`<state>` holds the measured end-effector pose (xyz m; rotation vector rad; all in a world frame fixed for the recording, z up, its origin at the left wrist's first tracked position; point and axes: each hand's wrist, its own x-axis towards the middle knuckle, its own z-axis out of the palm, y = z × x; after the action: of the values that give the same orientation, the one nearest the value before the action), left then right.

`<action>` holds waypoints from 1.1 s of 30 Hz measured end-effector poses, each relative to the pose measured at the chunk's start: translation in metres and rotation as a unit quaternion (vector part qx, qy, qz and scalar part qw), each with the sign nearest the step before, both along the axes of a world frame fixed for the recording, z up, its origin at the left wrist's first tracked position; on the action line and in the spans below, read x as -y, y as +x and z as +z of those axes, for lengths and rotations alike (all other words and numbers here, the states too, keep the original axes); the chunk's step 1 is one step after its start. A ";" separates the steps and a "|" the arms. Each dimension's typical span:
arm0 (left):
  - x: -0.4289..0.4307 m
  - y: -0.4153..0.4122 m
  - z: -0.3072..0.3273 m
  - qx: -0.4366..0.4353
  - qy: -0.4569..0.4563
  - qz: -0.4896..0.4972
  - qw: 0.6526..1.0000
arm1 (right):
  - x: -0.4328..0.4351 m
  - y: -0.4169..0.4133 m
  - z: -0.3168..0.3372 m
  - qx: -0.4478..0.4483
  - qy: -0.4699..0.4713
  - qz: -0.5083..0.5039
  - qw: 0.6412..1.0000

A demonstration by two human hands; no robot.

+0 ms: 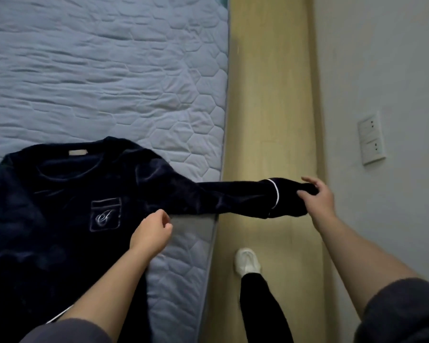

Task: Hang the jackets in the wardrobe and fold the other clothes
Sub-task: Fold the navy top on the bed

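Navy top (60, 206), front up on the quilted mattress (109, 70), collar toward the far side, body close to the bed's right edge, wooden floor (265, 95) beyond it. One sleeve (221, 196) drawn straight out sideways past that edge, hanging in the air over the floor. Judged as the start of the fold, with the sleeve to be laid back across the chest.

Right hand (317, 199) at the far end, thumb and lower fingers closed on the cuff (290, 201) beyond its white piping, upper fingers lifted and spread. Left hand (151, 233) at the underarm, fingers loosely curled against the sleeve's lower edge; cannot tell whether pinching the cloth or only touching it.

To do it well: keep the sleeve taut and untwisted, piping ring square to its length. Pin the shoulder area flat with the left hand as a hinge, then swing the cuff over in one arc and lay it across the body, level with the chest pocket (106, 214). Avoid dragging the whole top toward the edge; likely to slide easily on the quilting, being plush. Smooth from shoulder to cuff before letting go.
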<state>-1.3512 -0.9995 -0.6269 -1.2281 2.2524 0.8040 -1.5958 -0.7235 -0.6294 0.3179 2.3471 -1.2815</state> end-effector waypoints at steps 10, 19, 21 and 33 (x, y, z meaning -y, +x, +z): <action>0.015 -0.091 -0.042 0.126 -0.053 -0.029 0.990 | -0.041 -0.037 -0.078 0.298 0.245 0.312 0.868; 0.103 -0.160 -0.101 0.146 -0.186 -0.490 0.839 | 0.134 -0.031 -0.143 0.137 0.071 0.557 0.816; 0.115 -0.164 -0.106 0.207 -0.165 -0.530 0.806 | 0.154 -0.024 -0.149 0.131 0.090 0.598 0.785; 0.124 -0.153 -0.112 -0.062 -0.296 -0.040 0.952 | 0.100 -0.103 -0.135 0.196 0.249 0.704 0.636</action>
<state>-1.5041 -1.1239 -0.7387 -1.3437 2.7385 0.1664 -1.6991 -0.8231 -0.7648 -0.8757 1.6024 0.2217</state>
